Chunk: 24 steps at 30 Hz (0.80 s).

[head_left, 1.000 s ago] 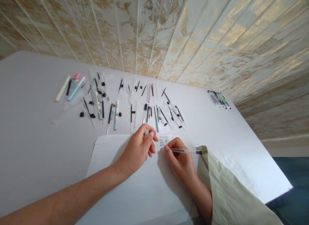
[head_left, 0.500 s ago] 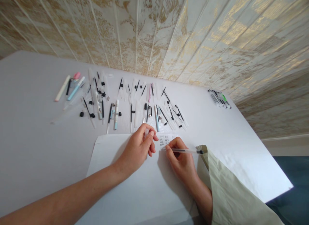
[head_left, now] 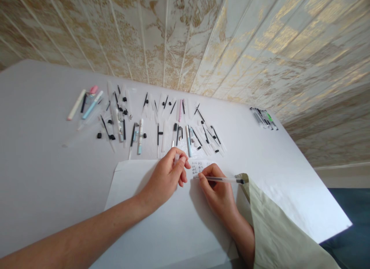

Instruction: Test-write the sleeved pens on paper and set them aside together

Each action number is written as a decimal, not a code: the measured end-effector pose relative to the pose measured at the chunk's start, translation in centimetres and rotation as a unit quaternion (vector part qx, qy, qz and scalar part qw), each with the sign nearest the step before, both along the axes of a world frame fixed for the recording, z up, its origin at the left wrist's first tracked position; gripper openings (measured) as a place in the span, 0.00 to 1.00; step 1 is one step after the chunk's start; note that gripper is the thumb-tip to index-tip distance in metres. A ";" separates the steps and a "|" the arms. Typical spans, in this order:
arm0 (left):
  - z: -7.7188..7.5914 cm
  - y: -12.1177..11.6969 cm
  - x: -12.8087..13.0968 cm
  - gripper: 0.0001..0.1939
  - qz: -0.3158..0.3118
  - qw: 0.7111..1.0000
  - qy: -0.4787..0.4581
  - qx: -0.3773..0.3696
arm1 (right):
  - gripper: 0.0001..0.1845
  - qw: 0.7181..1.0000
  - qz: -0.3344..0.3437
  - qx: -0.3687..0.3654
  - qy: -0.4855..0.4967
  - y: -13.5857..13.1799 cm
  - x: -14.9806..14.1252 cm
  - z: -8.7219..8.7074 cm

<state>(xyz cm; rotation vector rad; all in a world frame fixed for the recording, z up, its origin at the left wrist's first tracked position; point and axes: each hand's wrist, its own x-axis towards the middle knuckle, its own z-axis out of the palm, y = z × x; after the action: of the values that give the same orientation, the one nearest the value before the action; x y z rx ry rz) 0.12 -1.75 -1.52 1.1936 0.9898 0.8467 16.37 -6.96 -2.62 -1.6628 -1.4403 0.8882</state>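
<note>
My right hand (head_left: pixel 218 190) is closed round a clear gel pen (head_left: pixel 224 179) with a black end. The pen lies at a low slant, and its tip is at the paper just under a few short rows of handwriting. A large white sheet of paper (head_left: pixel 138 226) lies beneath both hands. To the left of the writing, my left hand (head_left: pixel 170 170) has its fingers curled, with a small whitish, see-through piece (head_left: pixel 176 158) showing between thumb and forefinger. Most of that piece is hidden, so I cannot tell what it is.
Beyond the paper lie several dismantled pens: black refills (head_left: pixel 158 136), black caps (head_left: pixel 99 135), clear barrels (head_left: pixel 163 137), a pale blue pen (head_left: pixel 92 105) and a cream pen (head_left: pixel 76 105). A bundle of pens (head_left: pixel 263 118) sits far right on the white table (head_left: pixel 300 184), near the patterned wall (head_left: pixel 162 37).
My right hand and the pen have shifted very slightly right over the paper. My left hand stays put, and the loose pen parts lie as before.
</note>
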 end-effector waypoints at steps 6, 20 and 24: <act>0.0 0.0 -0.1 0.09 0.000 1.000 0.002 -0.002 | 0.10 1.000 0.002 0.001 -0.006 0.0 0.0 0.0; 0.2 -0.1 -0.1 0.09 -0.004 1.000 0.010 0.005 | 0.10 1.000 -0.001 -0.003 -0.008 0.0 0.0 0.2; 0.1 0.0 0.0 0.09 -0.004 1.000 0.002 0.004 | 0.10 1.000 0.002 0.004 -0.009 0.0 0.1 0.1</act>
<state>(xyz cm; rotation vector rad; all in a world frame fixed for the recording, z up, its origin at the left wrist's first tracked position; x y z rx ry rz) 0.13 -1.79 -1.45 1.2049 0.9857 0.8435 16.46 -6.92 -2.54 -1.6673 -1.4578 0.8692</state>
